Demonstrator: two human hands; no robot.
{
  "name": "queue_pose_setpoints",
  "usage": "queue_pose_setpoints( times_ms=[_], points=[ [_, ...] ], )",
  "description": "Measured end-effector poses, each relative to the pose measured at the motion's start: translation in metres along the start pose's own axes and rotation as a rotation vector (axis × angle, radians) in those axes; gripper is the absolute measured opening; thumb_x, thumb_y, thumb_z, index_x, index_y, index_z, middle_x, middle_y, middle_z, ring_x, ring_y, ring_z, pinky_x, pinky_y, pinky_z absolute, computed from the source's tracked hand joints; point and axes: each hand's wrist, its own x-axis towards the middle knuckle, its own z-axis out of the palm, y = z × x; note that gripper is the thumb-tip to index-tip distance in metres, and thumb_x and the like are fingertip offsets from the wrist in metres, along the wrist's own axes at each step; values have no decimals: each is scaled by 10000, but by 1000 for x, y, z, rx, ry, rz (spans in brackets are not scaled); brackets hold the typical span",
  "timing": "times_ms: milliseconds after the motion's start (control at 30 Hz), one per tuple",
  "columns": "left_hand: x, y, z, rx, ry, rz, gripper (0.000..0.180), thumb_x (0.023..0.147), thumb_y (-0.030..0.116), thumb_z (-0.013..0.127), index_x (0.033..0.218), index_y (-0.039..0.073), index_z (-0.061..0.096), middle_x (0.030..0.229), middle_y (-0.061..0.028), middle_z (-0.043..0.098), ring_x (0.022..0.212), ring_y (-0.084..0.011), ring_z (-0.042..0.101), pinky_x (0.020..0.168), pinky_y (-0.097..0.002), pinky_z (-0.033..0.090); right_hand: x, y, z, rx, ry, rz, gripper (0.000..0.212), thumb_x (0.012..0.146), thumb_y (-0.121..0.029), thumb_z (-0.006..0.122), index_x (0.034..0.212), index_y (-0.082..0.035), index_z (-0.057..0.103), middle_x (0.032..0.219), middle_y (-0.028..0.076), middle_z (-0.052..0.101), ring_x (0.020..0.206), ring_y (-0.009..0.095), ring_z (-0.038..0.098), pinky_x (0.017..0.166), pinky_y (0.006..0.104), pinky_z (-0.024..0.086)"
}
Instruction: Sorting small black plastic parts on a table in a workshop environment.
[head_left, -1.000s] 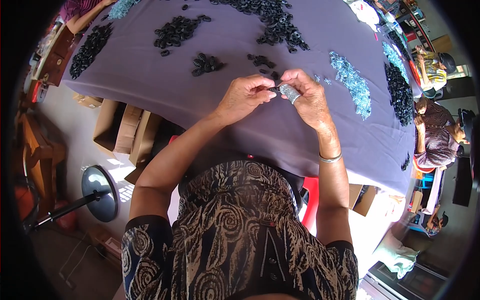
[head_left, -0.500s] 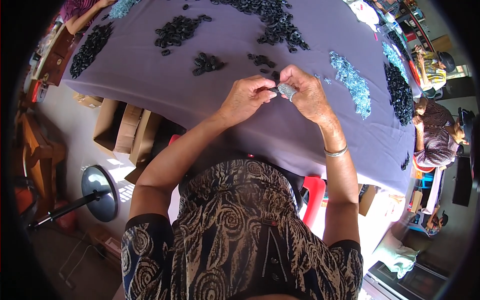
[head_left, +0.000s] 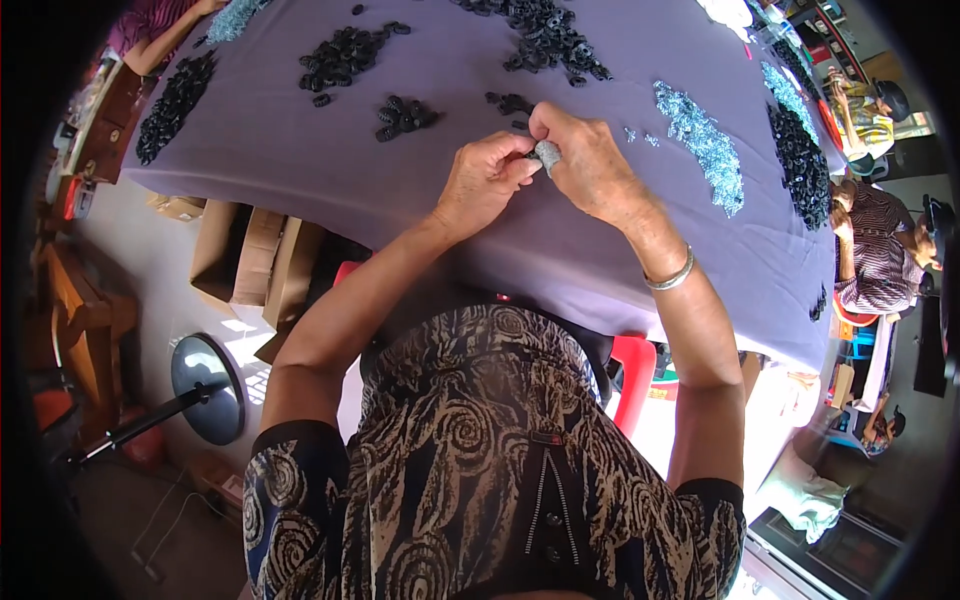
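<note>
Over the purple-covered table, my left hand (head_left: 485, 180) pinches a small black part (head_left: 533, 155), mostly hidden by the fingertips. My right hand (head_left: 590, 165) meets it there, fingers closed; what its tips grip is hidden. A grey speckled wrap (head_left: 548, 154) shows at the right thumb. Just beyond the hands lies a little group of black parts (head_left: 512, 103). To their left is another small cluster of ridged black parts (head_left: 404, 117). A long heap of pale blue clear pieces (head_left: 700, 145) spreads to the right, with a few strays beside it.
Larger black heaps (head_left: 345, 55) lie farther off. Co-workers sit along the right side, one in a striped shirt (head_left: 885, 245); another person's arm (head_left: 155, 45) is at the far left. Cardboard boxes (head_left: 255, 255) stand below the left table edge, near a round-based stand (head_left: 208, 388).
Both hands have shifted slightly left and away from me, still together. The right hand has turned, its knuckles now higher and the index finger curled over the grey wrap.
</note>
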Motion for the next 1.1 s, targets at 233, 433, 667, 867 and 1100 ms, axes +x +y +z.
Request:
queue_pose_setpoints(
  times_ms=[233,433,667,867,1100],
  points=[
    [5,-3,3,-177,-20,-36,196,879,74,604,1067,20,609,850,-10,611,747,-74,582,658,-218,480,-2,3,-17,57,-50,99,259,778,40,559,1029,-25,573,819,143,658,661,214,615,623,345,484],
    [2,6,-6,-217,32,-58,218,866,84,625,1069,8,605,856,-19,620,743,-82,596,654,-217,481,1,-2,-21,342,153,313,225,841,-28,505,1048,-63,587,778,85,652,684,197,642,641,315,507],
    [4,2,5,-356,24,120,175,838,11,634,1007,-30,615,952,-39,522,830,-92,537,717,-217,448,-28,28,6,679,-58,451,535,922,-508,419,776,-26,599,596,21,561,476,77,493,435,219,397],
    [-3,22,6,-340,-1,134,170,832,-17,611,999,-50,616,970,-41,454,858,-99,505,752,-214,453,-37,30,32,1440,-172,490,445,866,-504,538,830,-61,523,629,-33,375,519,65,309,433,209,223],
    [-6,26,12,-382,-26,240,171,846,27,618,1005,-35,620,995,-29,436,923,-100,465,787,-217,406,-41,28,34,1741,-240,394,344,807,-426,630,761,-118,486,594,-87,337,498,45,301,426,195,223]
  ],
)
